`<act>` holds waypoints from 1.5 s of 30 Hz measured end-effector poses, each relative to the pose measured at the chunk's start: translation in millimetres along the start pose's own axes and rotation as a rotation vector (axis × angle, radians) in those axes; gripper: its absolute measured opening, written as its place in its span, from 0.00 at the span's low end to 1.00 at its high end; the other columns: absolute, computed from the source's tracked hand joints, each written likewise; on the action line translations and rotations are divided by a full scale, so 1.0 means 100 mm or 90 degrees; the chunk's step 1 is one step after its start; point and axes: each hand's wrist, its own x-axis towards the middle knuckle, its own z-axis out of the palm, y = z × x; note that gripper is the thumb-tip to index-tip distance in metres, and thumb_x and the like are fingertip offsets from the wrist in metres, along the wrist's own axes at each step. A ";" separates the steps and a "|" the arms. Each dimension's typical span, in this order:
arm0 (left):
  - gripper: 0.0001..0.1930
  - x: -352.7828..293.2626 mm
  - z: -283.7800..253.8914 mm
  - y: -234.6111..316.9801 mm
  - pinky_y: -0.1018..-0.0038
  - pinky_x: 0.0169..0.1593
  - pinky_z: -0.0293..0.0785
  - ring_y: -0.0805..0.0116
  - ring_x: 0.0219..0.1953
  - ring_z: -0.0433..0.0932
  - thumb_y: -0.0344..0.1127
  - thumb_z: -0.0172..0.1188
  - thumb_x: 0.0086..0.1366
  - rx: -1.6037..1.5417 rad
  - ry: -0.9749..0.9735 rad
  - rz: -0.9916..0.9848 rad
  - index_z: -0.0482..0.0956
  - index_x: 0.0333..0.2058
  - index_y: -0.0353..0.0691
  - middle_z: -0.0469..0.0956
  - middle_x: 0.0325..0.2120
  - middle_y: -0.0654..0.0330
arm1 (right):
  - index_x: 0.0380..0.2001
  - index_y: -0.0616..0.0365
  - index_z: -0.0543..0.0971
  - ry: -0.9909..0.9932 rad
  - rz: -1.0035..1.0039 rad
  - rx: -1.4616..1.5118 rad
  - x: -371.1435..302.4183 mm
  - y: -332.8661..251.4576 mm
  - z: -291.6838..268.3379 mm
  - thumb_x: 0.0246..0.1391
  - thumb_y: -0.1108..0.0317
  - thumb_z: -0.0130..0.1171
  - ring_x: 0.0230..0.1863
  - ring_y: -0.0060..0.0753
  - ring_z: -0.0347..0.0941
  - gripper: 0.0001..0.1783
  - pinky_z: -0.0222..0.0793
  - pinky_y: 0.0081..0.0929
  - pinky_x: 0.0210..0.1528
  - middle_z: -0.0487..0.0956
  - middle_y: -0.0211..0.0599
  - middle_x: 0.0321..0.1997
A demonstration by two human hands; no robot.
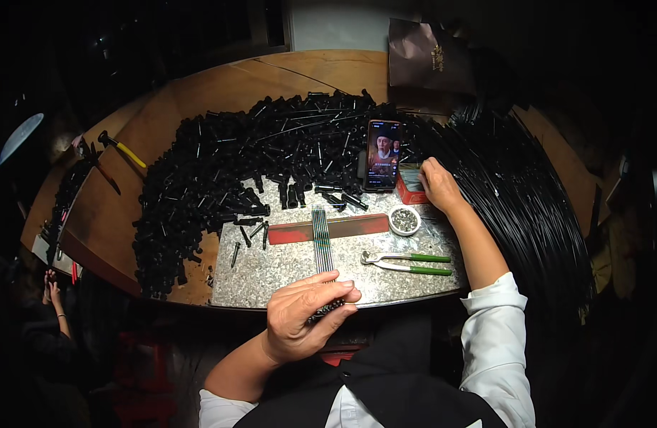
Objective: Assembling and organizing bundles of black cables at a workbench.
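Note:
My left hand [303, 314] is closed around the lower end of a bundle of thin dark rods [322, 246]. The rods point away from me and pass over a red-and-brown bar [364, 226] lying crosswise on the speckled board [271, 274]. My right hand [440, 185] is at the right side of a small red box [412, 195], its fingers curled and their tips partly hidden. Close by stands a small white bowl [405, 233] of tiny metallic pieces. Green-handled pincers [414, 262] lie on the board nearer to me.
Black tubular parts [221, 157] are heaped at the left and back. A lit phone [382, 157] stands upright behind the board. Long black rods [521, 185] fill the right side. A yellow-handled hammer [125, 150] rests at the left; another person's hand [54, 292] shows at far left.

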 end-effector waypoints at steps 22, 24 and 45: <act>0.05 0.01 -0.07 0.04 0.60 0.49 0.74 0.63 0.33 0.83 0.27 0.57 0.61 0.014 0.025 -0.060 0.79 0.34 0.32 0.82 0.26 0.57 | 0.40 0.63 0.76 0.022 -0.300 0.442 -0.47 -2.23 -1.28 0.37 0.84 0.60 0.23 0.36 0.75 0.20 0.71 0.26 0.22 0.75 0.40 0.27; 0.05 0.01 -0.08 0.04 0.60 0.49 0.74 0.63 0.33 0.83 0.27 0.57 0.61 0.015 0.021 -0.061 0.79 0.34 0.32 0.82 0.26 0.57 | 0.41 0.62 0.76 0.031 -0.305 0.428 -0.47 -2.24 -1.27 0.37 0.82 0.60 0.23 0.37 0.75 0.21 0.70 0.27 0.21 0.75 0.38 0.27; 0.05 0.04 -0.09 0.02 0.60 0.50 0.74 0.63 0.36 0.83 0.28 0.57 0.61 -0.015 -0.001 -0.064 0.80 0.33 0.34 0.83 0.29 0.57 | 0.39 0.60 0.79 0.077 -0.373 0.224 -0.46 -2.21 -1.41 0.37 0.79 0.62 0.18 0.27 0.72 0.20 0.67 0.23 0.16 0.73 0.33 0.21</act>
